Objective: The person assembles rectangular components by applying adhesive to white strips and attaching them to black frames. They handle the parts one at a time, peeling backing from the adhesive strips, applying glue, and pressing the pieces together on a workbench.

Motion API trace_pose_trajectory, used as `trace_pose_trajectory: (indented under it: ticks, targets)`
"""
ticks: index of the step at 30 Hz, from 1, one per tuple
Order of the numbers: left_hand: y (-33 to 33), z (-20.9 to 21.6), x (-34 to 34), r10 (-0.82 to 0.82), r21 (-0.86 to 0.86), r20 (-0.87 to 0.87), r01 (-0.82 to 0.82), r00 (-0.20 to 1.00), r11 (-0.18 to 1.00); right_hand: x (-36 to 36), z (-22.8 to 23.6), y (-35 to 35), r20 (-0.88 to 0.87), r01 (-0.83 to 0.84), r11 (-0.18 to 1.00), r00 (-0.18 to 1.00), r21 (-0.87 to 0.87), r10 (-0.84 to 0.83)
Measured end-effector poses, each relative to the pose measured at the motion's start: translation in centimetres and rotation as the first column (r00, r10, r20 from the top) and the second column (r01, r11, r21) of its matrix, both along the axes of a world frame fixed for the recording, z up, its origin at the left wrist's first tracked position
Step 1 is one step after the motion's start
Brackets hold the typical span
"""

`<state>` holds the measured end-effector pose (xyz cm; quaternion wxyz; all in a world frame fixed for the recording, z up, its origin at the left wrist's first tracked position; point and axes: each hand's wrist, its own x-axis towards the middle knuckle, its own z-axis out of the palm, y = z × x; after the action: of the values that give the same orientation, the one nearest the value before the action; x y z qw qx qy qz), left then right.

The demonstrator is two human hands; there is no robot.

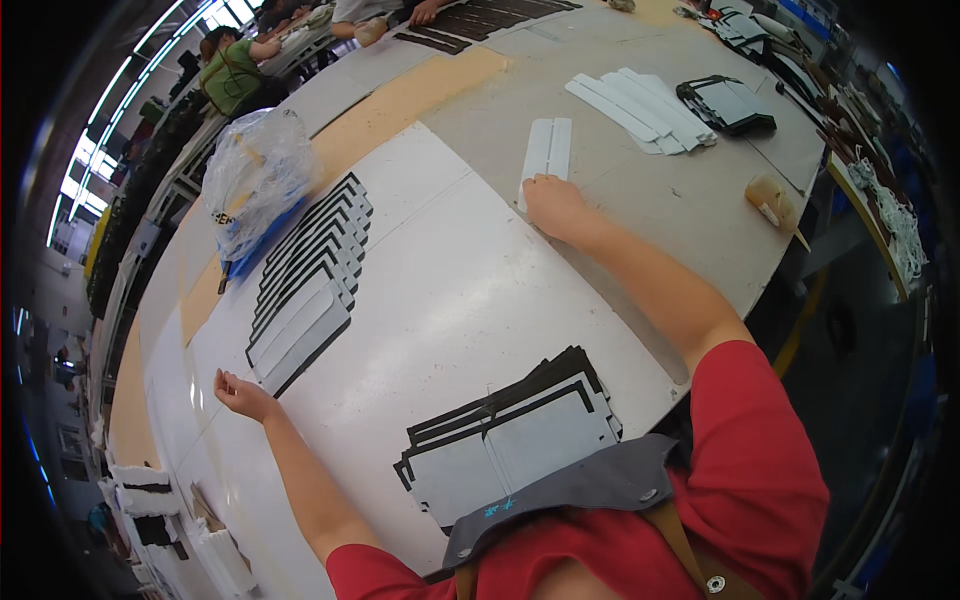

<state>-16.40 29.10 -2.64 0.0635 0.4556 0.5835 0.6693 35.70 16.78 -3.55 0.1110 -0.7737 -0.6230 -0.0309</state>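
Stretched forward, my right hand [555, 207] has its fingers closed on the near end of a white creased panel [548, 150], which lies on the grey part of the table. My left hand [242, 394] is at the left with its fingers curled together; whether anything is between them is too small to see. Beside it runs a row of overlapping black-edged white panels [300, 335], fanned out like steps. Close to my body lies a pile of black pieces with white panels on them [540, 437], partly covered by my grey apron [570, 490].
Further white strips [640, 110] lie fanned at the far right, near a black-framed panel stack [728, 104] and a yellowish container [771, 200] with a brush-like handle. A clear plastic bag [262, 170] stands at the left. Dark strips [480, 22] and other people are across the table.
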Motion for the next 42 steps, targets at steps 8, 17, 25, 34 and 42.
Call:
trace_pose_trajectory:
  ticks: [8, 17, 25, 34, 42]
  targets:
    - [-6.3, 4.7, 13.4, -0.503, -0.028, -0.106, 0.503, 0.858, 0.864, 0.9, 1.6, -1.0, 0.001, -0.183, 0.979, 0.983, -0.090, 0.184]
    - [-11.8, 2.7, 32.0, -0.894, -0.381, -0.074, 0.816, 0.442, 0.434, 1.0, 1.0, -1.1, 0.080, -0.264, 0.964, 0.961, -0.030, 0.266]
    - [-14.8, 4.3, 37.5, -0.745, -0.482, 0.585, 0.876, 0.321, -0.001, 4.0, 6.6, -11.7, -0.222, -0.439, 0.878, 0.852, 0.190, 0.474]
    - [-19.9, 2.6, 38.2, -0.789, -0.580, 0.588, 0.773, 0.177, -0.259, 3.4, 8.3, -20.2, -0.482, -0.636, 0.767, 0.699, -0.082, 0.528]
    - [-21.4, 3.3, 37.5, -0.821, -0.626, 0.539, 0.742, 0.187, -0.242, 18.2, 2.9, -4.7, -0.141, 0.089, 0.977, 0.988, 0.193, -0.063]
